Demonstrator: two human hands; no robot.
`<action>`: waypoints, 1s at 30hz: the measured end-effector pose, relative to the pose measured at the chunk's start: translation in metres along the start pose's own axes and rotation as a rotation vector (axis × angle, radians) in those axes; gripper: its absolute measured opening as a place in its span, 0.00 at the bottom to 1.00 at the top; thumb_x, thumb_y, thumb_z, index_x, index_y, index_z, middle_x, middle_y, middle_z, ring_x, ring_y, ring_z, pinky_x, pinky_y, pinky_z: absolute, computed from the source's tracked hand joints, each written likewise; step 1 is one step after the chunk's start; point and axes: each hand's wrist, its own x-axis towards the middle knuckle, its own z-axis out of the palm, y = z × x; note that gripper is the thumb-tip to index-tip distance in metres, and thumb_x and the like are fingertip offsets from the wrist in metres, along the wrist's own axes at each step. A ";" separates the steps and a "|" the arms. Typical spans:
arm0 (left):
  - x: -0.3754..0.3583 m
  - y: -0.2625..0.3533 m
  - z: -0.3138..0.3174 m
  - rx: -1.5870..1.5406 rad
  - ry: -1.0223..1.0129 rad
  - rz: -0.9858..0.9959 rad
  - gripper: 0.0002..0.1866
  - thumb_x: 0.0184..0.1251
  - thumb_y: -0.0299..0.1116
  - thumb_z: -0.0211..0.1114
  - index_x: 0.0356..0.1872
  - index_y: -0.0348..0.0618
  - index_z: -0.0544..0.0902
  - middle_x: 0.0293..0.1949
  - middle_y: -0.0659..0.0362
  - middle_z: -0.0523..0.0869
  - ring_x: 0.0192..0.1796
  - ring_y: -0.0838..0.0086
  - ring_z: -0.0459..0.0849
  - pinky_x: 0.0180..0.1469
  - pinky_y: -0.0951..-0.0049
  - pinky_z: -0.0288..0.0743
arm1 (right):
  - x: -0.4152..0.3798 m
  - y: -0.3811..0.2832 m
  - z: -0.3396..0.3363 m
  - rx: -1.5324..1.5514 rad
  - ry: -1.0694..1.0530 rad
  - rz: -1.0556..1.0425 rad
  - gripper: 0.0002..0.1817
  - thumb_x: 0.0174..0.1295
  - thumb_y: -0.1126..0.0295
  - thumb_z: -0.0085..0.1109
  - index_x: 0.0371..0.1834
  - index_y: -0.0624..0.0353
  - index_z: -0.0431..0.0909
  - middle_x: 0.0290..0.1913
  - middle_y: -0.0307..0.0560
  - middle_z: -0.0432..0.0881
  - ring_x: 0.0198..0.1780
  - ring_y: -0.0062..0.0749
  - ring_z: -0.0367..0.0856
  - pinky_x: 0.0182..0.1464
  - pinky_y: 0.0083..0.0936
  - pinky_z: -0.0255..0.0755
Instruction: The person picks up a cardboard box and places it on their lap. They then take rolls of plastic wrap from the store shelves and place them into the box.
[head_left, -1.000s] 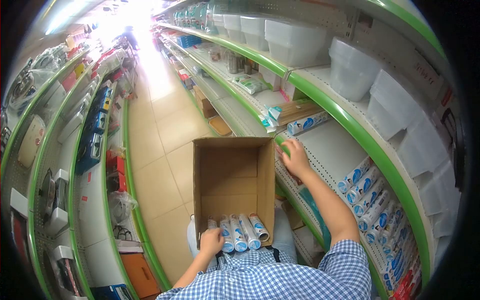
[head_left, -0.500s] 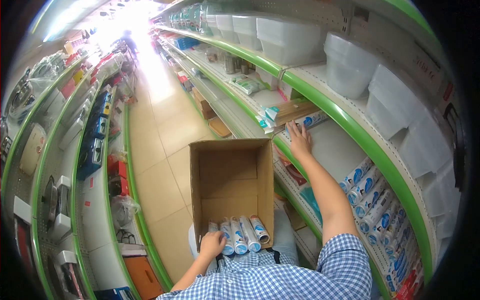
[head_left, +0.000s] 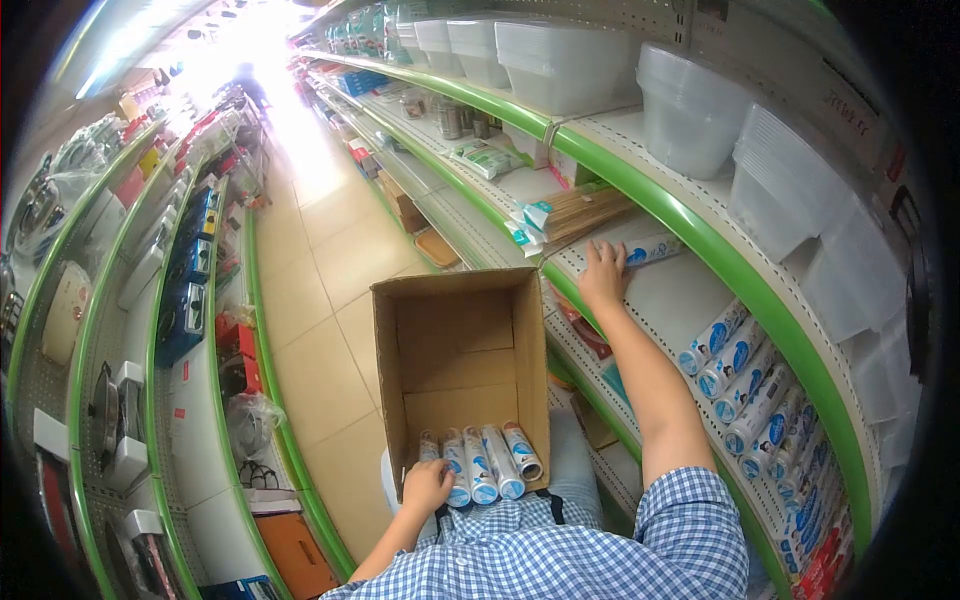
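An open cardboard box (head_left: 455,335) rests on my lap, with several blue-and-white tubes (head_left: 480,468) side by side at its near end. My left hand (head_left: 428,486) is closed over the box's near left rim, beside the leftmost tube; its fingertips are partly hidden. On the shelf to the right, my right hand (head_left: 603,272) has its fingers stretched out. They touch the near end of a single blue-and-white tube (head_left: 655,248) lying on the shelf, without wrapping round it. Bundled wooden sticks (head_left: 575,215) in a torn wrapper lie just beyond that tube.
More blue-and-white tubes (head_left: 745,375) lie in rows nearer on the same shelf. Stacked clear plastic containers (head_left: 690,110) stand on the shelf above, behind its green edge (head_left: 680,225). Shelving with boxed goods (head_left: 185,320) lines the left side of the tiled aisle (head_left: 320,270).
The single tube has slid rightward, deeper onto the shelf, and my right hand has moved slightly with it. My left hand stays at the box rim. The view has shifted slightly.
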 end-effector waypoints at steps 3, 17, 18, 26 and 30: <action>0.000 0.001 0.000 -0.009 0.038 0.029 0.13 0.55 0.38 0.61 0.37 0.42 0.82 0.32 0.53 0.84 0.38 0.56 0.79 0.43 0.59 0.72 | 0.007 0.020 0.036 0.003 0.198 -0.110 0.21 0.49 0.71 0.57 0.50 0.55 0.73 0.55 0.56 0.67 0.63 0.55 0.57 0.66 0.50 0.51; -0.003 -0.005 0.000 0.006 0.024 0.032 0.13 0.57 0.40 0.58 0.37 0.43 0.82 0.35 0.52 0.84 0.41 0.56 0.80 0.45 0.58 0.72 | 0.005 0.031 0.025 0.316 0.194 -0.072 0.10 0.40 0.77 0.62 0.28 0.58 0.75 0.51 0.58 0.69 0.60 0.53 0.62 0.63 0.40 0.57; -0.004 -0.004 0.000 0.010 0.022 0.033 0.13 0.57 0.40 0.58 0.37 0.43 0.82 0.35 0.52 0.84 0.42 0.56 0.80 0.46 0.58 0.72 | 0.001 0.032 0.017 0.372 0.183 -0.053 0.09 0.40 0.77 0.61 0.28 0.59 0.75 0.52 0.58 0.69 0.61 0.53 0.62 0.63 0.40 0.57; 0.000 -0.004 0.001 0.026 -0.014 0.030 0.14 0.57 0.41 0.58 0.38 0.42 0.82 0.36 0.50 0.84 0.43 0.54 0.80 0.46 0.58 0.72 | -0.088 0.011 -0.054 0.709 0.521 -0.037 0.09 0.43 0.79 0.60 0.28 0.59 0.71 0.55 0.57 0.72 0.62 0.53 0.66 0.63 0.42 0.59; -0.002 -0.009 0.008 0.025 0.042 0.076 0.13 0.57 0.41 0.58 0.36 0.45 0.82 0.34 0.53 0.83 0.41 0.57 0.80 0.44 0.57 0.72 | -0.181 -0.010 -0.076 0.814 0.551 -0.138 0.12 0.44 0.80 0.58 0.26 0.58 0.64 0.56 0.57 0.71 0.63 0.57 0.65 0.63 0.47 0.58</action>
